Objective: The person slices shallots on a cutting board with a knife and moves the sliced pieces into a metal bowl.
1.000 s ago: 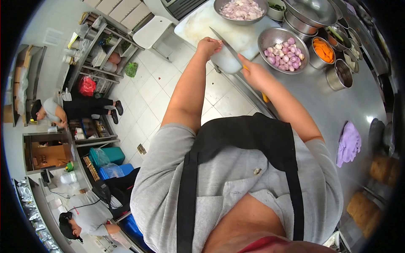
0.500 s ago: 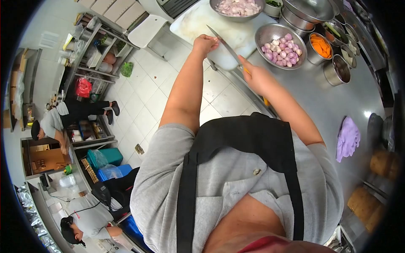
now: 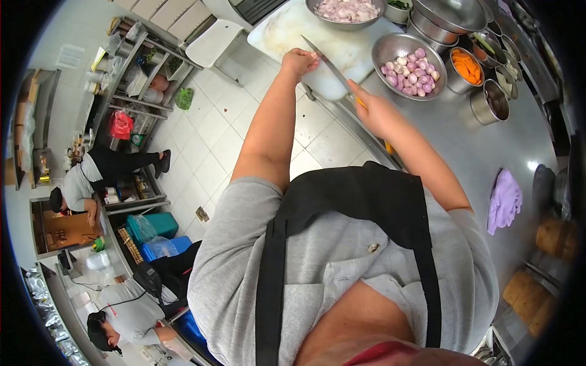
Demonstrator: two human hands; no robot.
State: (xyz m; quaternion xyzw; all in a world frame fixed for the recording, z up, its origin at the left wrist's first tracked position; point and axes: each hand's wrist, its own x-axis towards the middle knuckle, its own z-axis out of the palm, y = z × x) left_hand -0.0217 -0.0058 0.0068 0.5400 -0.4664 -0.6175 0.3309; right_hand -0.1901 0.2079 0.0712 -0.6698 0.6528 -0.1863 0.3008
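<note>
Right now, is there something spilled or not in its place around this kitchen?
Yes. A green, leafy-looking bundle lies on the tiled floor beside the shelving, an odd place for food. A small dark scrap lies nearby.

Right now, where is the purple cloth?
In the head view, the purple cloth lies crumpled on the steel table at the person's right, nearer the body than the colander of shallots.

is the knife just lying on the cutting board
No, the right hand grips the knife by its yellow handle.
</note>
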